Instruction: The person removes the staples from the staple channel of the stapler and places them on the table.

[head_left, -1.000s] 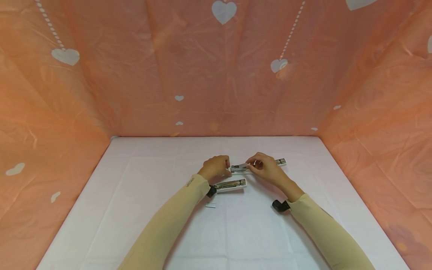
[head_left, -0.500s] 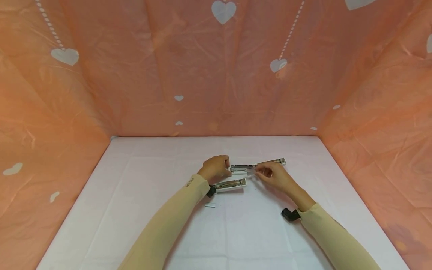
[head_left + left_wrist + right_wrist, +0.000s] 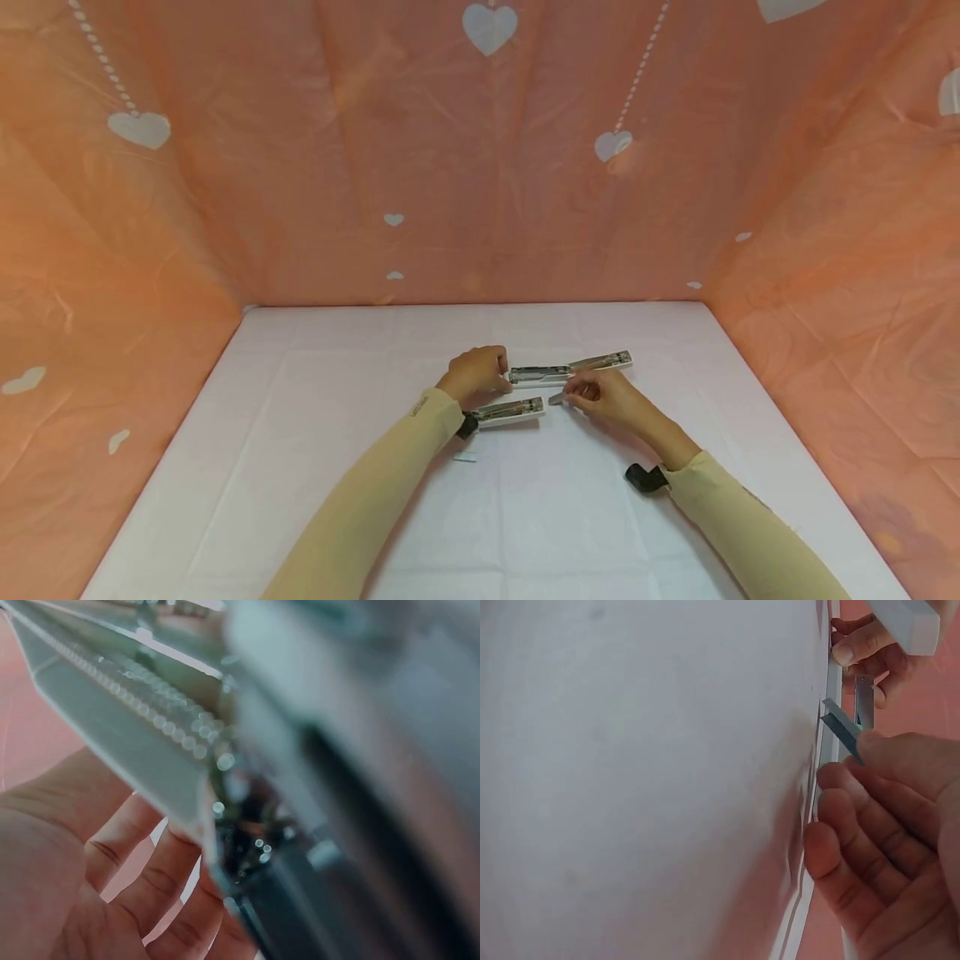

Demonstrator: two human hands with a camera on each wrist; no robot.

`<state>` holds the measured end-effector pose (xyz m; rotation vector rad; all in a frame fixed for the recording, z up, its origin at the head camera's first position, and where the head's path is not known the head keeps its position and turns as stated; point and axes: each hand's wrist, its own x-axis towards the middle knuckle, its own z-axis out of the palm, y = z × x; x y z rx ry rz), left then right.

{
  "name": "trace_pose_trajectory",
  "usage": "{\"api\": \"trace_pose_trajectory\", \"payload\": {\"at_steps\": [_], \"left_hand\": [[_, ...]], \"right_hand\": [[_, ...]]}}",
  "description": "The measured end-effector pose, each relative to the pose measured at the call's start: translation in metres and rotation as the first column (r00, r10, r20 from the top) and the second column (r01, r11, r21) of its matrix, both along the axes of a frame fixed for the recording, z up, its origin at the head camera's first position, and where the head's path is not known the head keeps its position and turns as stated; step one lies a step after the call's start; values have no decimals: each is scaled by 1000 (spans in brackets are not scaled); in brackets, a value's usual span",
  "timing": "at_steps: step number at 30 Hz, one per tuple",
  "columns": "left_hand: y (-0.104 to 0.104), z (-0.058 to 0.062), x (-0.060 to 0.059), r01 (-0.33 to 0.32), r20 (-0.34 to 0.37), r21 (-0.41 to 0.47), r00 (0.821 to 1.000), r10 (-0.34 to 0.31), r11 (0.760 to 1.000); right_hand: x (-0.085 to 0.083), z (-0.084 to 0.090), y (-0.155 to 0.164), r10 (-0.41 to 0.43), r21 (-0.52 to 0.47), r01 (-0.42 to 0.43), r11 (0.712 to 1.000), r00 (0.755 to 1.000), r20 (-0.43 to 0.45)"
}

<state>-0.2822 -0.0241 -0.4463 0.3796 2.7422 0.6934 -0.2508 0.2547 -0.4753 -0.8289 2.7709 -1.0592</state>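
At the middle of the head view a white stapler (image 3: 538, 377) lies opened out, its metal channel showing and its other half angled back to the right. My left hand (image 3: 476, 371) grips its left end between thumb and fingers. Just in front of the stapler, my right hand (image 3: 611, 396) pinches a short grey strip of staples (image 3: 844, 731) by one end; the U-shaped other end sticks out in the right wrist view. Beside my left wrist lies a second white-cased piece (image 3: 510, 411) with metal inside, partly covered by the wrist camera.
Another small staple strip (image 3: 465, 457) lies on the white tablecloth (image 3: 562, 517), nearer me than the stapler. Orange curtains (image 3: 480, 208) with white hearts close off the back and both sides. In the left wrist view, blurred shiny metal parts (image 3: 161, 697) block much of the sight.
My right hand has drawn the staple strip off the stapler's channel, toward me and slightly right; the strip now points over the cloth. The left hand keeps its grip in place.
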Motion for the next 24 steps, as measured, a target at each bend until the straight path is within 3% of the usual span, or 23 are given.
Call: {"api": "trace_pose_trajectory", "payload": {"at_steps": [16,24], "left_hand": [[0,1,0,-3,13,-1,1000,3,1000],[-1,-1,2,-40,42,10,998,39,999]], "right_hand": [[-1,0,0,44,79,-37,996,995,-92],[2,2,-3,57,105,-46,993,993,-103]]}}
